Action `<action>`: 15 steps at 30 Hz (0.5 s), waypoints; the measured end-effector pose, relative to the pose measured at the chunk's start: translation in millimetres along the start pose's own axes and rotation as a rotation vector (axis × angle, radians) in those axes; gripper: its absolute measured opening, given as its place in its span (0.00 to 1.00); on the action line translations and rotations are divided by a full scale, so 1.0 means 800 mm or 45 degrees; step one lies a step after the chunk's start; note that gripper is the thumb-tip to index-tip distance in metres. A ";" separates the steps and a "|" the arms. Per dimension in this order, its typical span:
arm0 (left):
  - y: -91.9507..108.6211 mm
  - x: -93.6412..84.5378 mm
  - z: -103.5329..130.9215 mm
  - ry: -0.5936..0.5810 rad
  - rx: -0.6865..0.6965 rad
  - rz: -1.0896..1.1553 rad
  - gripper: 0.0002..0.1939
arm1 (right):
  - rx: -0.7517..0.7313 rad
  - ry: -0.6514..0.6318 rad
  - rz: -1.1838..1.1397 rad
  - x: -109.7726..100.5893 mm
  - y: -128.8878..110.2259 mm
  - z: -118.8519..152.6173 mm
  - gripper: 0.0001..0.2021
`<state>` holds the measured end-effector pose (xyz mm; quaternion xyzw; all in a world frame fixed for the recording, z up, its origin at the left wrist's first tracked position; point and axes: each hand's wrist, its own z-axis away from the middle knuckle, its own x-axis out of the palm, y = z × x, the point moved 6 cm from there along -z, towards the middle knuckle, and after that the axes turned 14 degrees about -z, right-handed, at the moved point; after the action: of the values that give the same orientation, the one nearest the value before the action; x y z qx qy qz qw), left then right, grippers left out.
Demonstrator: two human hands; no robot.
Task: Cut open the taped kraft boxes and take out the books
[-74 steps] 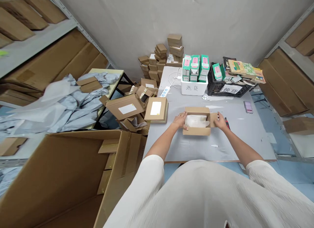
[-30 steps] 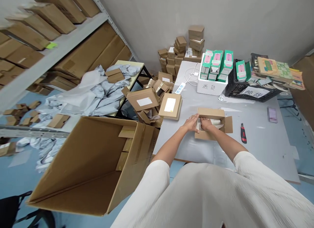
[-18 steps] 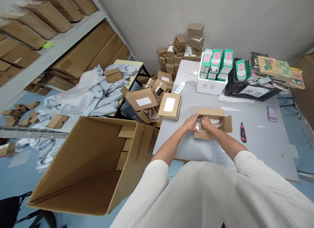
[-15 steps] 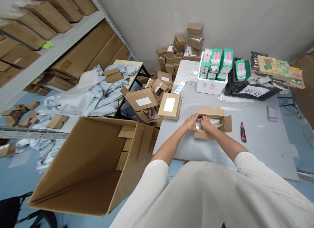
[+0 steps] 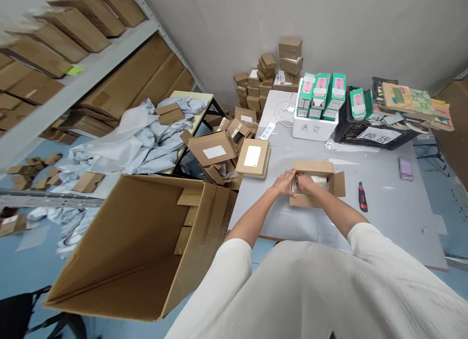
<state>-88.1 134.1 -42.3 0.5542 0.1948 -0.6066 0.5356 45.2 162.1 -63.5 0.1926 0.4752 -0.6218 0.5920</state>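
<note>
A small open cardboard box (image 5: 313, 201) lies on the grey table in front of me, its right end flap folded outward. My left hand (image 5: 285, 184) grips the box's left end, fingers over the far corner and thumb along the near side. Inside the box, my right hand (image 5: 303, 183) is curled and pressed down at the left end. White wrapped material (image 5: 321, 182) shows beside it, but what my right fingers hold is hidden. To the right of the box lies a red and black utility knife (image 5: 362, 197).
A closed, labelled carton (image 5: 253, 159) sits left of the box. Behind are a white bin (image 5: 310, 129) of green boxes and a black crate (image 5: 378, 137) with books. A large open carton (image 5: 120, 232) stands left of the table (image 5: 398, 222).
My right hand has shifted slightly left and deeper into the box, its fingers more curled. The left hand stays at the box end. The view has tilted slightly.
</note>
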 end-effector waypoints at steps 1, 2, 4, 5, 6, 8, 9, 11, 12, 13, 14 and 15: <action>0.001 0.000 0.000 -0.005 -0.002 -0.003 0.84 | 0.024 -0.002 0.007 0.000 0.001 -0.002 0.30; 0.001 0.000 0.000 -0.009 -0.003 -0.007 0.84 | 0.041 -0.005 0.010 0.001 0.003 -0.003 0.30; 0.002 0.000 0.000 -0.014 -0.001 -0.015 0.83 | 0.070 -0.005 0.004 0.003 0.008 -0.004 0.30; 0.002 0.000 0.000 -0.014 0.001 -0.018 0.83 | 0.080 0.001 -0.003 0.004 0.010 -0.004 0.30; 0.001 0.000 0.000 -0.013 0.000 -0.018 0.83 | 0.086 0.007 -0.011 0.004 0.012 -0.005 0.30; 0.000 0.000 0.000 -0.009 -0.006 -0.015 0.84 | 0.091 0.008 -0.023 0.004 0.015 -0.007 0.31; 0.000 0.001 -0.001 -0.007 -0.011 -0.015 0.84 | 0.086 0.004 -0.022 0.004 0.015 -0.007 0.32; -0.001 0.001 -0.001 -0.007 -0.018 -0.017 0.84 | 0.069 0.011 -0.007 0.004 0.013 -0.007 0.33; -0.001 0.001 -0.001 -0.007 -0.018 -0.017 0.84 | 0.056 0.028 0.007 0.004 0.012 -0.006 0.33; -0.001 0.000 0.000 -0.007 -0.019 -0.017 0.84 | 0.039 0.051 0.024 0.004 0.009 -0.004 0.34; -0.001 0.000 0.000 -0.007 -0.020 -0.018 0.83 | 0.022 0.077 0.043 0.004 0.006 -0.002 0.34; 0.000 -0.001 0.001 -0.007 -0.021 -0.019 0.83 | 0.013 0.094 0.065 0.005 0.004 0.000 0.34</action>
<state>-88.7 134.1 -41.6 0.5468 0.2025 -0.6103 0.5362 47.1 160.4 -67.4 0.2304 0.4885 -0.6014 0.5887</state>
